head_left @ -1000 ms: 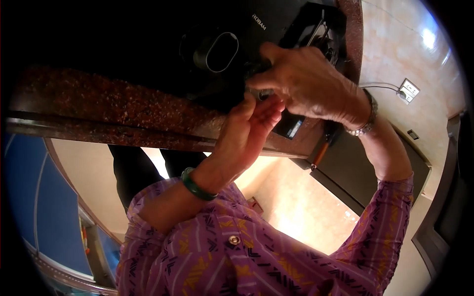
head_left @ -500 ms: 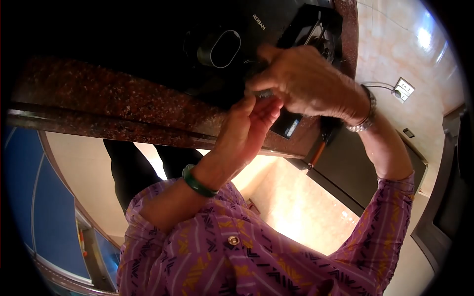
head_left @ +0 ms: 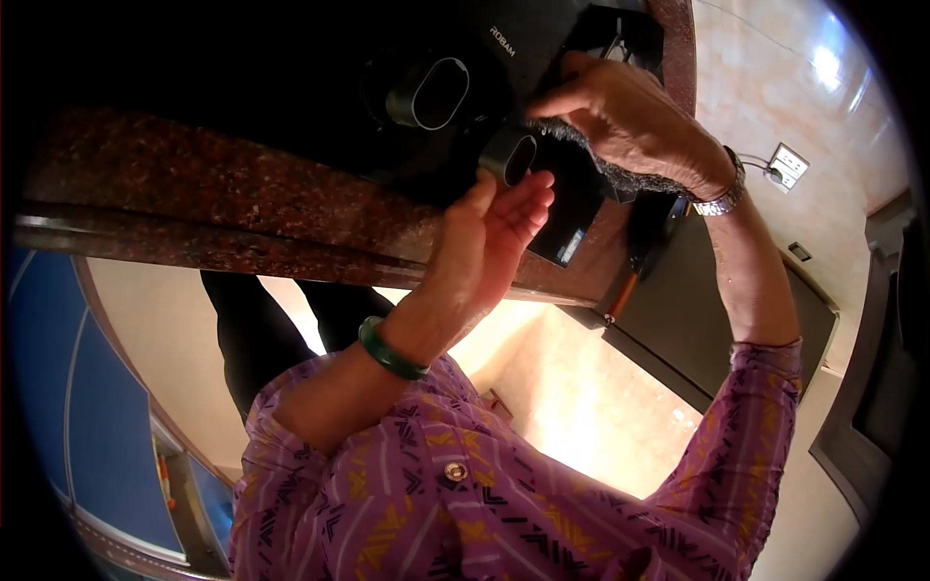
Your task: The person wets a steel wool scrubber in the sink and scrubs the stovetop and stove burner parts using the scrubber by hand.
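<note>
My left hand (head_left: pixel 484 232), with a green bangle at the wrist, is at the front of a black stove (head_left: pixel 465 29) marked ROBAM. Its thumb and fingers are on either side of a dark stove knob (head_left: pixel 499 158) with a pale oval rim. A second, similar stove knob (head_left: pixel 426 94) stands further left, untouched. My right hand (head_left: pixel 635 121), wearing a metal watch, is curled over a dark grey, mesh-like scouring pad (head_left: pixel 635 179). Part of the pad hangs below the palm, and the fingers partly hide the rest.
A burner grate (head_left: pixel 620 44) is partly behind my right hand. The speckled red-brown counter edge (head_left: pixel 242 194) runs along the front. A wooden-handled tool (head_left: pixel 622 295) hangs near the right counter end. A wall socket (head_left: pixel 790 167) with a plug is at the right.
My right hand has moved up and away from my left hand, uncovering the knob and showing the dark scouring pad. My left hand has stayed nearly in place.
</note>
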Tool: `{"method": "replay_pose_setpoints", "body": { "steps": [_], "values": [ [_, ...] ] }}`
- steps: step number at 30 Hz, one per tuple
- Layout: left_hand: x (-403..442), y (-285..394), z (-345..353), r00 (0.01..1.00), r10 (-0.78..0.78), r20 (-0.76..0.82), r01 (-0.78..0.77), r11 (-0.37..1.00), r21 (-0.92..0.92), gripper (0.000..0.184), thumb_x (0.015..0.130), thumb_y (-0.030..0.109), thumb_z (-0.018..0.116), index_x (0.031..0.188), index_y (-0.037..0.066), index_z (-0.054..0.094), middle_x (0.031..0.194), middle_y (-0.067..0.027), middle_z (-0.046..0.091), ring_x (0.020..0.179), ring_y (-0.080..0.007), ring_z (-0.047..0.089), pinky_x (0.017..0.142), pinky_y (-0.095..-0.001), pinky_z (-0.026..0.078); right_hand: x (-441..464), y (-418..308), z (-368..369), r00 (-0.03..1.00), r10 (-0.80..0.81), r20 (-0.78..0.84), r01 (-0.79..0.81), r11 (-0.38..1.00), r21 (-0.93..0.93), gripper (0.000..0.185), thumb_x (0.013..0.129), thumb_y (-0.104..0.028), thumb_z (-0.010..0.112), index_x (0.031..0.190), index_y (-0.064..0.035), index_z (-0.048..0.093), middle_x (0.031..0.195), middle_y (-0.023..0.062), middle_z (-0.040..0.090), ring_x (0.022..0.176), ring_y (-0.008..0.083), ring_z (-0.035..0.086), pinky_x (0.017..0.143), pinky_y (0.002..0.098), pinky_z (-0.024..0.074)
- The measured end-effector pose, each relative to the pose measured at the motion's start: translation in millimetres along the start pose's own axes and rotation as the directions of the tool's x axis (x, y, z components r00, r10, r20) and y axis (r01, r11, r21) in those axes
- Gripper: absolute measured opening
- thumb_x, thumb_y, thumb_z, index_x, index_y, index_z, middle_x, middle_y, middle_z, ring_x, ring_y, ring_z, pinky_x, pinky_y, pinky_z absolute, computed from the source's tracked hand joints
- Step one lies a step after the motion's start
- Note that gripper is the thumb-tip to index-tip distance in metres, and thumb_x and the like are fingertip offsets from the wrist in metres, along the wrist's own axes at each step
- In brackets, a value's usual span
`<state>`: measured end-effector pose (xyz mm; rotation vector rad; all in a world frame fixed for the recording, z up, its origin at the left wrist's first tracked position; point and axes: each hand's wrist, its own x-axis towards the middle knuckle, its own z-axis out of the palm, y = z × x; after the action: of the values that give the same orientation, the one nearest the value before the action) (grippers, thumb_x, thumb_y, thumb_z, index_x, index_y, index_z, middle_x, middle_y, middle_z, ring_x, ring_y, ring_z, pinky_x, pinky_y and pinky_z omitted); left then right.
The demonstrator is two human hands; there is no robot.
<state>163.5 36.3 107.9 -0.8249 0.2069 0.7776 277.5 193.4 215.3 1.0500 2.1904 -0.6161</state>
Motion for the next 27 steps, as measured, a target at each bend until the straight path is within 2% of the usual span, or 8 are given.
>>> {"method": "replay_pose_setpoints", "body": {
  "steps": [4,5,14,16,23,25,26,27],
  "values": [
    [3,6,6,0.999,-0.021,-0.029,0.020,0.999,-0.026,0.037,0.097,0.032,0.055,0.110,-0.002,0.052,0.109,-0.0225,0.063,0.096,-0.0267,0.062,0.081,-0.0333,0.052,-1,-10,8,0.996,0.094,0.002,-0.091,0.963,0.254,0.026,0.083,0.000,0.056,0.101,-0.0092,0.072,0.082,0.0129,0.067,0.073,0.0250,0.065,0.067,0.0352,0.0515],
    [5,4,10,0.999,-0.027,-0.034,0.026,0.999,-0.020,0.037,0.097,0.032,0.055,0.110,-0.002,0.052,0.109,-0.0225,0.063,0.096,-0.0267,0.062,0.081,-0.0333,0.052,-3,-6,20,0.991,-0.032,-0.131,0.055,0.983,0.176,0.023,0.086,-0.003,0.057,0.102,-0.0097,0.071,0.081,0.0138,0.067,0.072,0.0257,0.064,0.066,0.0340,0.0515],
    [10,3,27,0.972,0.083,-0.219,-0.047,0.985,0.165,0.033,0.093,0.026,0.060,0.106,-0.002,0.053,0.101,-0.0229,0.064,0.089,-0.0279,0.063,0.074,-0.0320,0.053,-49,-5,53,0.956,0.178,-0.234,-0.086,0.931,0.356,0.019,0.087,-0.006,0.059,0.102,-0.0096,0.070,0.081,0.0155,0.062,0.070,0.0302,0.062,0.064,0.0360,0.0483],
    [12,6,22,0.987,0.009,-0.163,0.019,0.985,0.169,0.034,0.090,0.029,0.060,0.109,0.002,0.051,0.098,-0.0182,0.065,0.088,-0.0243,0.063,0.078,-0.0319,0.052,-54,-14,53,0.876,0.408,-0.257,-0.199,0.791,0.579,0.023,0.087,-0.005,0.057,0.105,-0.0087,0.069,0.082,0.0157,0.062,0.070,0.0262,0.062,0.062,0.0322,0.0479],
    [-18,18,34,0.957,-0.034,-0.288,0.153,0.903,0.402,0.031,0.091,0.029,0.060,0.104,0.001,0.056,0.098,-0.0161,0.066,0.086,-0.0232,0.063,0.078,-0.0316,0.052,-57,-27,102,0.737,0.600,-0.310,0.025,0.435,0.900,0.023,0.088,-0.006,0.057,0.109,-0.0024,0.067,0.090,0.0113,0.067,0.078,0.0126,0.063,0.069,0.0268,0.0499],
    [-40,17,39,0.973,0.210,-0.093,-0.025,0.502,0.864,0.031,0.095,0.023,0.058,0.114,-0.002,0.056,0.101,-0.0157,0.065,0.088,-0.0207,0.063,0.076,-0.0288,0.053,-65,-34,111,0.703,0.656,-0.275,-0.003,0.390,0.921,0.024,0.090,-0.006,0.056,0.111,-0.0034,0.067,0.095,0.0107,0.069,0.084,0.0124,0.064,0.075,0.0243,0.0507],
    [-47,25,34,0.956,0.228,0.182,-0.249,0.312,0.917,0.026,0.093,0.014,0.062,0.115,0.001,0.057,0.098,-0.0116,0.066,0.086,-0.0167,0.063,0.077,-0.0259,0.052,-66,-40,120,0.683,0.676,-0.275,0.013,0.366,0.931,0.024,0.090,-0.006,0.056,0.111,-0.0034,0.067,0.095,0.0107,0.069,0.084,0.0124,0.064,0.075,0.0243,0.0507],
    [-48,28,39,0.929,0.244,0.279,-0.319,0.146,0.936,0.028,0.090,0.009,0.065,0.116,0.003,0.057,0.100,-0.0103,0.064,0.086,-0.0158,0.062,0.075,-0.0254,0.052,-71,-43,130,0.662,0.713,-0.231,0.055,0.261,0.964,0.025,0.091,-0.007,0.056,0.113,-0.0039,0.067,0.097,0.0093,0.070,0.086,0.0120,0.064,0.076,0.0244,0.0509]
  ]
}}
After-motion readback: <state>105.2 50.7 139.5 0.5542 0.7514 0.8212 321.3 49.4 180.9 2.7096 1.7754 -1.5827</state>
